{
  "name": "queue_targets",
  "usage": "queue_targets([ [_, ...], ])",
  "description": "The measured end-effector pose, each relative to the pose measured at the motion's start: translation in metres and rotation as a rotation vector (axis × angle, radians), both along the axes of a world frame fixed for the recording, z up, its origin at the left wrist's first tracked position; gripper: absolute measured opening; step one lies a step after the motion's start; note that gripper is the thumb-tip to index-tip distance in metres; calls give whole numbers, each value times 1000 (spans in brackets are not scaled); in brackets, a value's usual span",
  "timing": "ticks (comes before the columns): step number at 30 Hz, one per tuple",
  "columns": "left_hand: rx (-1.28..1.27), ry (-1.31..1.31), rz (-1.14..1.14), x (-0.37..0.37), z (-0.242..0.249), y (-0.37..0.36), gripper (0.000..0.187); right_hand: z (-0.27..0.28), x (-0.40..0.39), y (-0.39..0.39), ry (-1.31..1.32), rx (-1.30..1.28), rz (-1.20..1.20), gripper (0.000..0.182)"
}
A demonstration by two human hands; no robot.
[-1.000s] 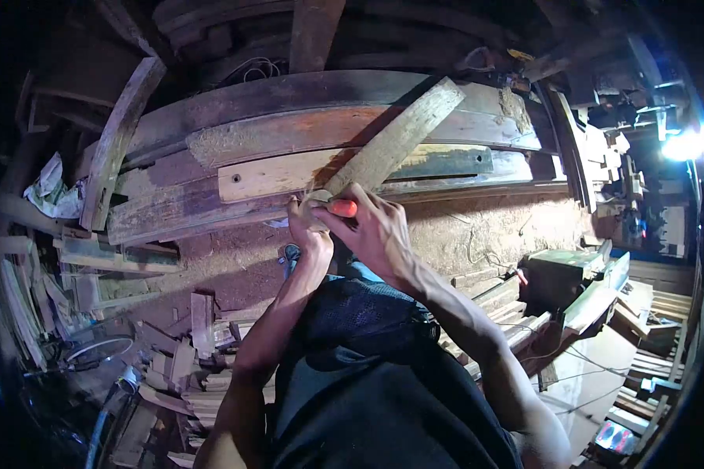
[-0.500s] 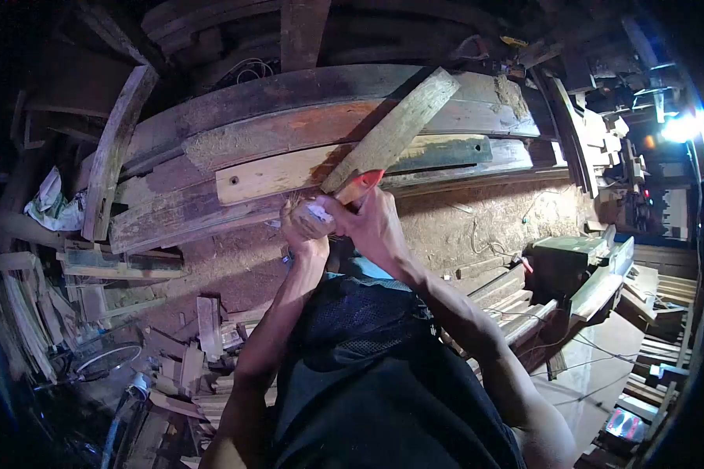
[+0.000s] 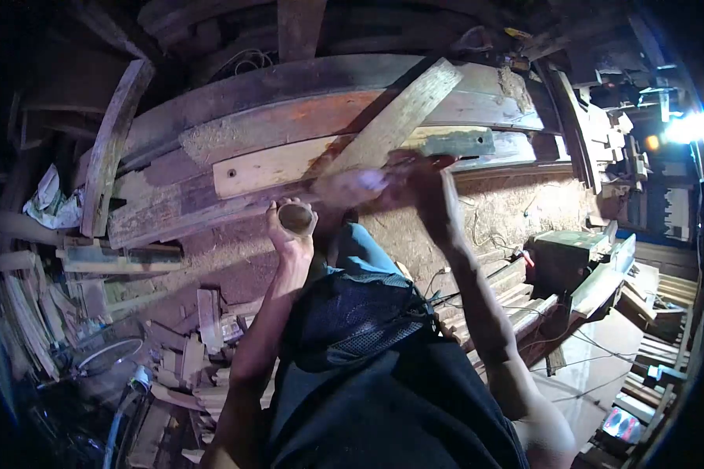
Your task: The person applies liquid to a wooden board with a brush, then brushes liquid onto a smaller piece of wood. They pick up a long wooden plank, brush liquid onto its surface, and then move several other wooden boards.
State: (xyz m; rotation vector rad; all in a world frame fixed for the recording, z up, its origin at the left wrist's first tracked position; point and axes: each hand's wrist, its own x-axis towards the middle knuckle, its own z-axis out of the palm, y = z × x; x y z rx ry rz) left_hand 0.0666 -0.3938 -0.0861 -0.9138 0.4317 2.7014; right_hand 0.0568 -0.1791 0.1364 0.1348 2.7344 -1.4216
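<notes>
My left hand [image 3: 292,238] is wrapped round a round, cup-like object [image 3: 296,220] whose brown circular face points up. My right hand [image 3: 430,187], smeared by motion, is over the near edge of the boards and closed on a red object [image 3: 446,162], of which only a small part shows. Between the hands is a blurred pale shape [image 3: 368,181] that I cannot make out. Beyond it, a short plank [image 3: 407,113] lies slantwise across a light board with a hole near its end [image 3: 262,168].
Long boards [image 3: 289,117] span the bench, with an upright timber [image 3: 113,148] at left. Sawdust [image 3: 516,207] covers the ground. A green box-like machine [image 3: 567,250] with cables stands at right, near a bright lamp [image 3: 687,127]. Wood offcuts [image 3: 192,363] are piled at lower left.
My hands have moved apart: the right one went right with the red object, the left one slightly left. The round object's face now shows, and a blurred pale shape has appeared between the hands.
</notes>
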Motion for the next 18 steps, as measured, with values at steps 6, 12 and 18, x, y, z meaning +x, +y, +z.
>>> queue_targets([
  [6, -48, -42, 80, 2, 15, -3, 26, -76, -39, 79, -47, -386, -188, 26],
  [12, -158, -122, 228, 10, 39, 5, 23, -201, -71, 76, -36, -300, -85, 22],
  [18, -18, 29, 377, 31, 41, 7, 28, -336, -117, 191, 71, -351, 13, 29],
])
